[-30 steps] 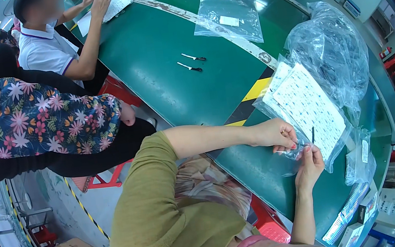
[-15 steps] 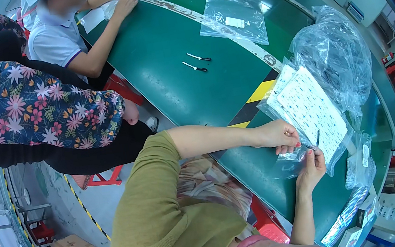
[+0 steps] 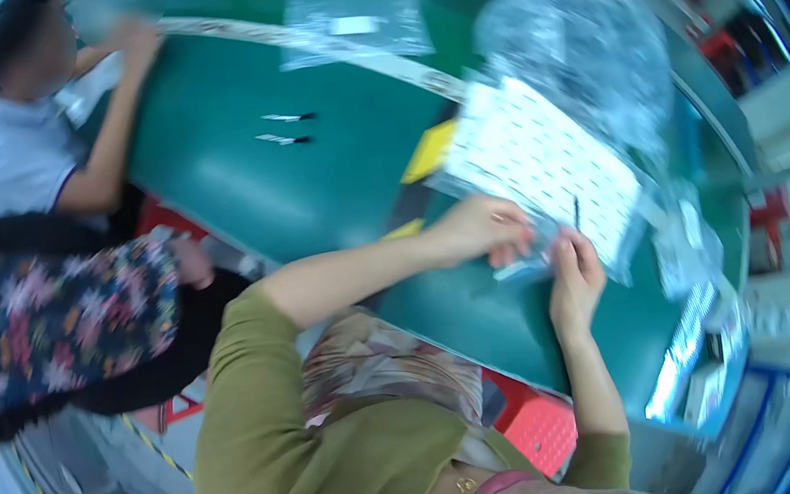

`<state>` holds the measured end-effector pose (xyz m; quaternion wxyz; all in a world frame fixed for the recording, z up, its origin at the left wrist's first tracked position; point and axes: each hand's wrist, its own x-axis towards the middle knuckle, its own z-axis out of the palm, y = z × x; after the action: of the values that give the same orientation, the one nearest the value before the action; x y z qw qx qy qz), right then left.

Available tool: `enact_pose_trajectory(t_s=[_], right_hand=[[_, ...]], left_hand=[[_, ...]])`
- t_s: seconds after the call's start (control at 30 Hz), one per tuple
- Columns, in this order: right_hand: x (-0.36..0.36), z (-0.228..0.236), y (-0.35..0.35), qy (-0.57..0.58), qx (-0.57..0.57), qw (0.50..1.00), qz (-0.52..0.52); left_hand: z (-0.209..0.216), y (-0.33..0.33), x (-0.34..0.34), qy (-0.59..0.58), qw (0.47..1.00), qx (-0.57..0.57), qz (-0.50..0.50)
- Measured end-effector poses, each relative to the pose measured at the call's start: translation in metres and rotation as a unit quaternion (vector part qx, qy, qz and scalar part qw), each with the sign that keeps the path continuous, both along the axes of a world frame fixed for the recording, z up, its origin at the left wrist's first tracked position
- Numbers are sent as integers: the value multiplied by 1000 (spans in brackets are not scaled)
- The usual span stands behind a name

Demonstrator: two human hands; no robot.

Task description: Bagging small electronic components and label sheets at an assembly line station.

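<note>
The left hand [image 3: 485, 229] pinched one small clear plastic bag [image 3: 522, 254] just below one white perforated rectangular tray [image 3: 544, 160] on the green table [image 3: 326, 186]. The right hand [image 3: 575, 272] gripped one thin dark pen-like tool [image 3: 576, 212], fingers pressed together. Two slim tools [image 3: 282, 128] lay well apart.

Left arm extends forward from an olive-green sleeve, forearm bare and nearly level, left hand [image 3: 481, 228] with fingers curled in a pinch. Right forearm rises almost upright, right hand [image 3: 573, 275] raised, fingers closed together. Both hands sit just beside each other.
</note>
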<state>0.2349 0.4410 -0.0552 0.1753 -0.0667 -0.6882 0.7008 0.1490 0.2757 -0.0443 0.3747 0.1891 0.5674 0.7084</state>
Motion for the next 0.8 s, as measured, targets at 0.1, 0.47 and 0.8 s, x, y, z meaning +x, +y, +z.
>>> enact_pose_trajectory(t_s=[0.1, 0.47, 0.8], right_hand=[[-9, 6, 7, 54, -83, 994, -48], [2, 11, 20, 7, -13, 999, 41], [-4, 12, 29, -7, -44, 999, -26]], left_hand=[[-1, -3, -9, -55, 997, 20, 42], [4, 8, -6, -67, 998, 13, 13], [3, 5, -10, -27, 999, -4, 40]])
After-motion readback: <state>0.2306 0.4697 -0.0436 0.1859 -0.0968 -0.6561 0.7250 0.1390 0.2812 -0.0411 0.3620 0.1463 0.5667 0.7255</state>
